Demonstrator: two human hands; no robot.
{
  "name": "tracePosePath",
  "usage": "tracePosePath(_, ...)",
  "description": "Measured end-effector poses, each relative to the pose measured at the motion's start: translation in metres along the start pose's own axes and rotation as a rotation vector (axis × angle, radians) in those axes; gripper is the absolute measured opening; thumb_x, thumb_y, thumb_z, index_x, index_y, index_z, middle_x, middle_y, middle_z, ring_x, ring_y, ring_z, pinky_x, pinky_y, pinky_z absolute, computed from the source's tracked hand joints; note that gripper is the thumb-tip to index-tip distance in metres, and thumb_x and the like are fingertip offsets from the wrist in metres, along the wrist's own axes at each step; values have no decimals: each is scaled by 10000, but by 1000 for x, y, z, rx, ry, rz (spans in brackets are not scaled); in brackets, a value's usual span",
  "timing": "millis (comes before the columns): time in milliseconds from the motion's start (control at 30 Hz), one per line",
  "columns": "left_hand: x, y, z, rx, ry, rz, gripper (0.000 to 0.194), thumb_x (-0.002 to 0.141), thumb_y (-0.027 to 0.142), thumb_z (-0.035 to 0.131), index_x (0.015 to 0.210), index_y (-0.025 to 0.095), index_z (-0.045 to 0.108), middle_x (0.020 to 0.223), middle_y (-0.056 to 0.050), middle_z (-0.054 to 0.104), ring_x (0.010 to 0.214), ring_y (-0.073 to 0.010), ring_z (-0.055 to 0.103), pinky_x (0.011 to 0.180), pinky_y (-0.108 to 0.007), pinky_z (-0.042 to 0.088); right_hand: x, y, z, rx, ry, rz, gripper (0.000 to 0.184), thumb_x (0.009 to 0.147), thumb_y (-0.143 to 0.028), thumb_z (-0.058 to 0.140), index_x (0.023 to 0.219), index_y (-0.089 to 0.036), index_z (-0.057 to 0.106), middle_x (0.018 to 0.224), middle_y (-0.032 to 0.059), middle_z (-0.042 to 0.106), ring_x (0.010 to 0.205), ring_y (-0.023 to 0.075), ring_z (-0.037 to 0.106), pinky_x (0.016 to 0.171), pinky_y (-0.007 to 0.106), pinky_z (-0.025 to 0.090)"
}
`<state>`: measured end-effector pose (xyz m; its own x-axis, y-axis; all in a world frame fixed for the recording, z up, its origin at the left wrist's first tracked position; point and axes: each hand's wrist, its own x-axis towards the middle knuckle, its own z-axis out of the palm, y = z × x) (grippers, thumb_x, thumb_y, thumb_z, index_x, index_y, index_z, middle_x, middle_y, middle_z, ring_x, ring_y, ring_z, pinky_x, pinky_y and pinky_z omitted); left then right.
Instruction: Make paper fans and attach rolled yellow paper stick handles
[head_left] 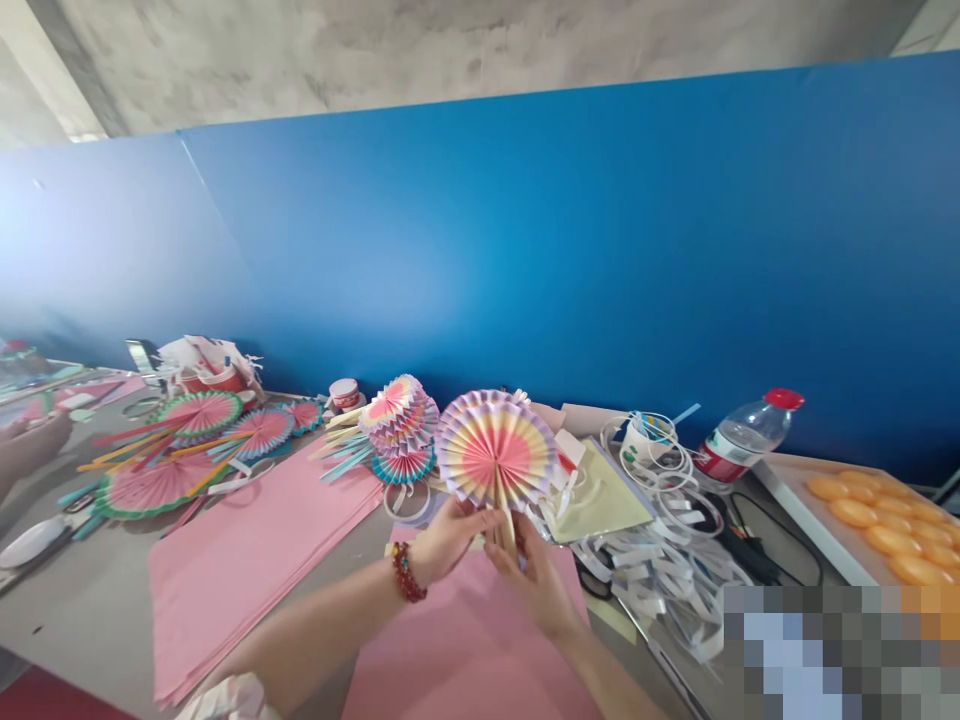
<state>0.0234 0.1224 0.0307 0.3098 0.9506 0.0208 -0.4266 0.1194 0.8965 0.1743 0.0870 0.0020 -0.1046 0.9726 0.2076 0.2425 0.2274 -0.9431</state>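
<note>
A round pleated paper fan [495,448], pink in the middle with yellow and lilac rings, stands upright above the table. My left hand [448,535], with a red bead bracelet at the wrist, pinches its wooden sticks from the left. My right hand [531,578] grips the same sticks from the right, just below the fan. Both hands hover over a pink paper sheet [465,650].
A stack of finished fans [401,425] stands just left of the held one; more fans [199,415] and coloured sticks lie farther left. Pink paper stack [247,560], tape rolls, white paper strips [660,570], water bottle [742,435], tray of orange pieces [877,510]. Another person's hand [30,445] at far left. Blue wall behind.
</note>
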Motion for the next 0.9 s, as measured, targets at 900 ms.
tracePosePath(900,43,186,-144,261,331,373,204,680,292,783,797,155,687,760,-33,699,775,-223,704,747,-368,573,11,18,-8,-71,-151,57,259,873,-432,571,991,-241,699,1011,69,721,906,229,666,758,317,536)
